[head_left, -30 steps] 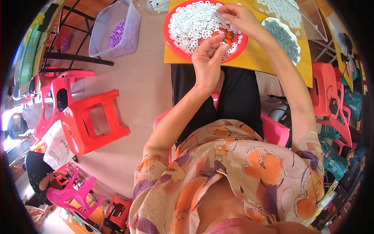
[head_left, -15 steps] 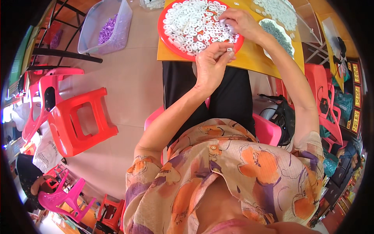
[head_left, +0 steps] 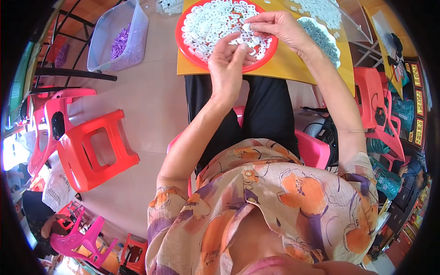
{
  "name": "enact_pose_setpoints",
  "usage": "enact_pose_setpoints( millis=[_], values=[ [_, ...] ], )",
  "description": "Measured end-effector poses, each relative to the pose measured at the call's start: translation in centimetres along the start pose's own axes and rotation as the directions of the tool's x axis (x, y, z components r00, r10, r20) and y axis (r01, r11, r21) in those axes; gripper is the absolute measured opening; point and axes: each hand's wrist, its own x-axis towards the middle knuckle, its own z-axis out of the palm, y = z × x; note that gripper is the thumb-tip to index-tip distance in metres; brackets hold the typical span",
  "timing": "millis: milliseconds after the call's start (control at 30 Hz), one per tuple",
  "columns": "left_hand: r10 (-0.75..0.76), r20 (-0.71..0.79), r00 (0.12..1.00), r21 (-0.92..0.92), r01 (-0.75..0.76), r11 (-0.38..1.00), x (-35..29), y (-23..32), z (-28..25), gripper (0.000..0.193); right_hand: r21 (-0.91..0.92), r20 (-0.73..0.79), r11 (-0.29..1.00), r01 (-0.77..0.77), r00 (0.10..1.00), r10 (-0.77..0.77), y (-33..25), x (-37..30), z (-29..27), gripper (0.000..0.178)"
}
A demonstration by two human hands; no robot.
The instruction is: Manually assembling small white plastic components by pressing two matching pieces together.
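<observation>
A round red tray (head_left: 180, 40) sits on the yellow table, heaped with small white plastic pieces (head_left: 211, 25) that have holes through them. Over its right part, the thumb and fingertips of my right hand (head_left: 286, 32) are pinched on a small white plastic piece (head_left: 247, 27). My left hand (head_left: 227, 68) hovers at the tray's near edge, thumb and fingers apart and slightly curled. Nothing shows between them, though the fingers partly cover the pieces beneath. To the right of the tray is a white scalloped dish (head_left: 338, 41) full of small grey parts (head_left: 321, 39).
More white pieces (head_left: 321, 11) lie at the yellow table's (head_left: 293, 68) far right. On the floor at left stand a clear bin (head_left: 94, 50) with purple pieces (head_left: 121, 42) and a red stool (head_left: 101, 146). A pink chair (head_left: 82, 236) and a person (head_left: 39, 220) appear lower left.
My left hand has moved left and its fingers have parted; the white piece at its fingertips no longer shows there. My right hand has lifted from the heap with a white piece.
</observation>
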Motion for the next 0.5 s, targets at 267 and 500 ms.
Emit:
enact_pose_setpoints(
  millis=[267, 500],
  values=[
    [-0.007, -0.076, 0.997, -0.033, 0.005, 0.999, 0.8, 0.4, -0.7, 0.020, 0.065, -0.017, 0.994, 0.089, 0.996, -0.088, -1.1, -2.7, 3.3, 0.022],
    [-0.018, -0.078, 0.997, -0.037, 0.015, 0.999, 0.8, 0.0, -0.8, 0.020, 0.249, -0.146, 0.964, 0.092, 0.988, -0.056, -0.6, -2.4, 2.6, 0.026]
  ],
)
